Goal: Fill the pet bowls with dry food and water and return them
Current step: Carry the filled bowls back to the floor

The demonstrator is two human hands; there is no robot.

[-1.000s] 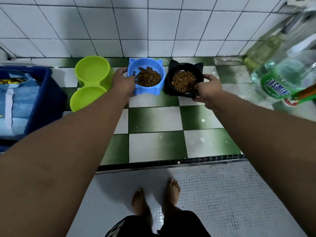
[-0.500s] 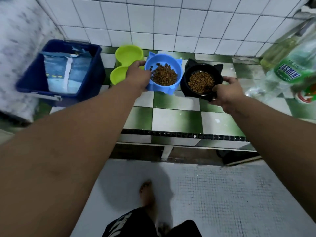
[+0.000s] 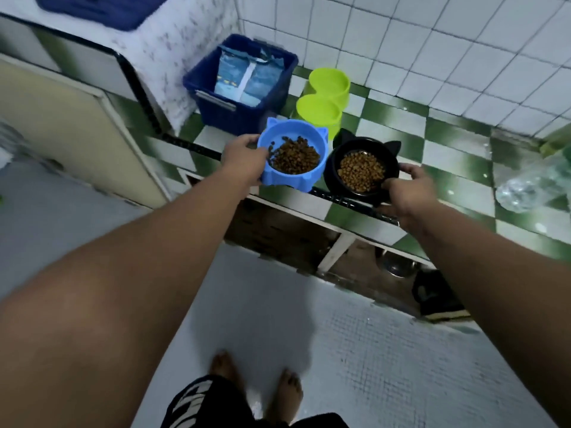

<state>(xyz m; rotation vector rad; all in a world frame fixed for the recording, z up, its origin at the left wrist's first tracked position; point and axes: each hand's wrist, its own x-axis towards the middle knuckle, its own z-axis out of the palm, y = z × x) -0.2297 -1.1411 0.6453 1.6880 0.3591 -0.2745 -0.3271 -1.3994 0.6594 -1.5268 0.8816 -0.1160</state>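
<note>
Over the front edge of the green-and-white checkered tiled tabletop (image 3: 457,156), two filled bowls hang in the person's grip, one per side; the left hand (image 3: 244,160) is clamped on the rim of the blue plastic bowl with moulded cat ears (image 3: 292,154), and the right hand (image 3: 408,188) is closed around the near side of the glossy black cat-eared bowl (image 3: 361,169); both bowls hold a mound of small brown dry kibble and appear lifted clear of the tiles, though whether the black one touches the edge cannot be told. By this showing the dry-food part looks done for these two; the lime-green plastic double bowl (image 3: 324,98) stands behind them near the white tiled wall, smooth and apparently empty, so water seems yet to be poured, and returning the bowls is the step in hand. Beside it sits a dark blue plastic bin (image 3: 247,115) holding a crinkled pale blue food bag (image 3: 244,78); a clear, blurred plastic bottle (image 3: 531,186) lies at the far right; below, the floor (image 3: 370,350) is pale, finely gridded mosaic.
</note>
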